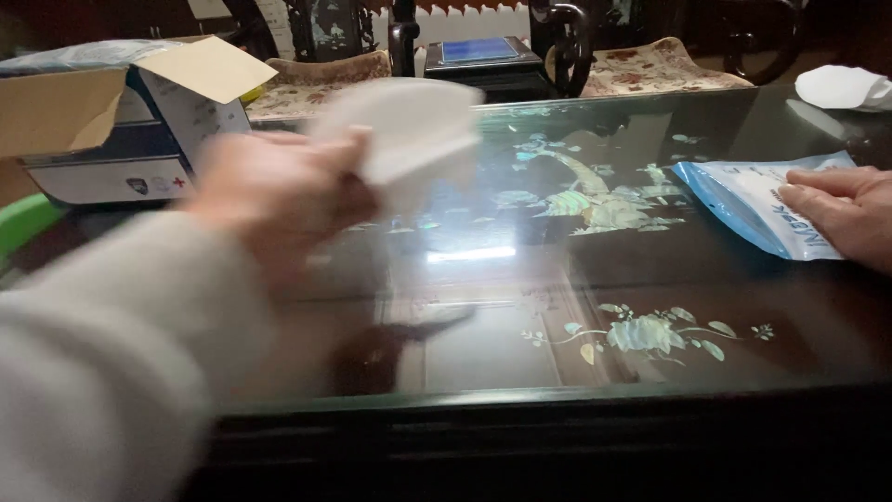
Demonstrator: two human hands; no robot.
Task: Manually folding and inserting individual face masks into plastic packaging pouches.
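Note:
My left hand (269,191), blurred by motion, is raised over the left part of the dark glass-topped table (520,316) and grips a white folded mask-like piece (409,130). My right hand (841,214) lies flat at the right edge, fingers resting on a blue and white plastic packet (743,200) that lies on the glass.
An open cardboard box (102,112) holding a blue and white carton stands at the far left, with a green object (23,223) beside it. Another white piece (841,85) lies at the far right corner. Carved dark chairs with patterned cushions (650,67) stand behind the table.

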